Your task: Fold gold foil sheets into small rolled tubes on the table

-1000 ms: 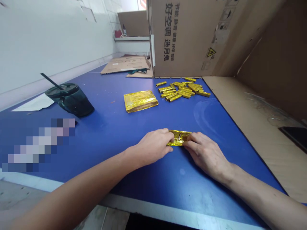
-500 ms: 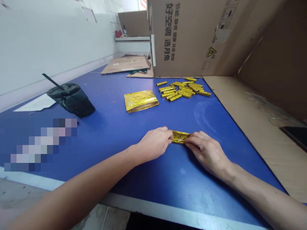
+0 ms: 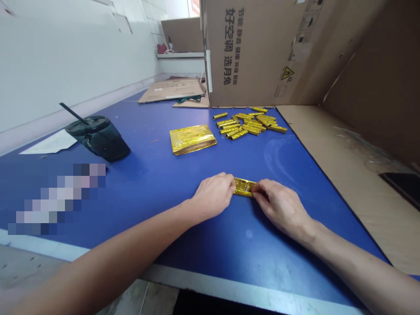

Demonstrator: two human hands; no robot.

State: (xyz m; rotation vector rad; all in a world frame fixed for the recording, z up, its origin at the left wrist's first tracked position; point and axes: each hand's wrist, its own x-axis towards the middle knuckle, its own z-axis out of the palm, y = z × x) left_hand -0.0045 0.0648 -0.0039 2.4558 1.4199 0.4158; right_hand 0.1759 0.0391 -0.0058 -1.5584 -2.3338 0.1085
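Between my two hands, just above or on the blue table, is a narrow folded strip of gold foil paper (image 3: 243, 187). My left hand (image 3: 215, 194) is closed on its left end, the fingers curled in. At the other end, my right hand (image 3: 278, 199) pinches the strip with thumb and fingers. A stack of flat gold foil paper (image 3: 193, 139) lies beyond my hands. Farther right, several folded gold foil pieces (image 3: 252, 122) are heaped together. The ends of the strip are hidden by my fingers.
A dark cup with a straw (image 3: 101, 138) stands at the left on the blue table (image 3: 157, 175), near a white paper (image 3: 49, 142). A large cardboard box (image 3: 262, 52) rises at the back right. Flattened cardboard (image 3: 172, 91) lies at the back.
Both hands still hold the foil strip. My right hand has shifted slightly left, and less of the strip shows between the hands.
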